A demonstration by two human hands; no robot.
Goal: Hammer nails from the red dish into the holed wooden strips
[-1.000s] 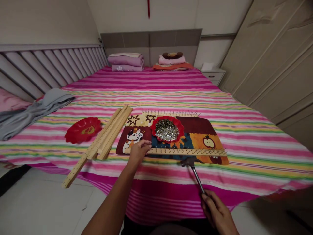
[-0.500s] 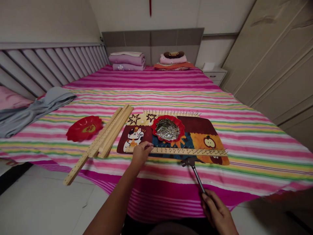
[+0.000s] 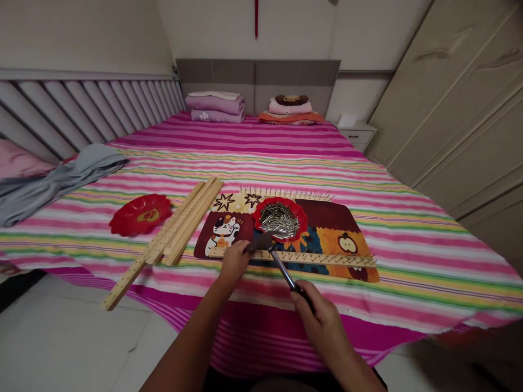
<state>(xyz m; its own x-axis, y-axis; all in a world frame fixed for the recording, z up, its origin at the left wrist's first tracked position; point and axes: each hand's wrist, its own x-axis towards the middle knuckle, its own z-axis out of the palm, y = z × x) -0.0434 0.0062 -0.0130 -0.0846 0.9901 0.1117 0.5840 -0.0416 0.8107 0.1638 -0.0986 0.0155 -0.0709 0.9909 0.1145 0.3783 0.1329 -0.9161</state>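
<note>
My right hand (image 3: 322, 316) grips a claw hammer (image 3: 281, 265) by its dark handle. The hammer's head is over a wooden strip (image 3: 302, 257), close beside my left fingertips. A row of nails stands in the strip from there to its right end. My left hand (image 3: 236, 260) rests at the strip's left part with finger and thumb pinched together; what they hold is hidden by the hammer head. Just behind the strip, a red scalloped dish (image 3: 256, 215) holds a heap of loose nails (image 3: 280, 219). All of these are on a patterned mat (image 3: 327, 218).
A second strip with upright nails (image 3: 286, 192) lies along the mat's far edge. Several drilled wooden strips (image 3: 180, 223) lie to the left, one jutting over the bed's front edge. Beside them is another red dish (image 3: 141, 215). Grey clothing (image 3: 90, 163) lies at far left.
My right hand has moved left and forward, bringing the hammer head from in front of the strip to my left fingertips. My left hand keeps its place on the strip.
</note>
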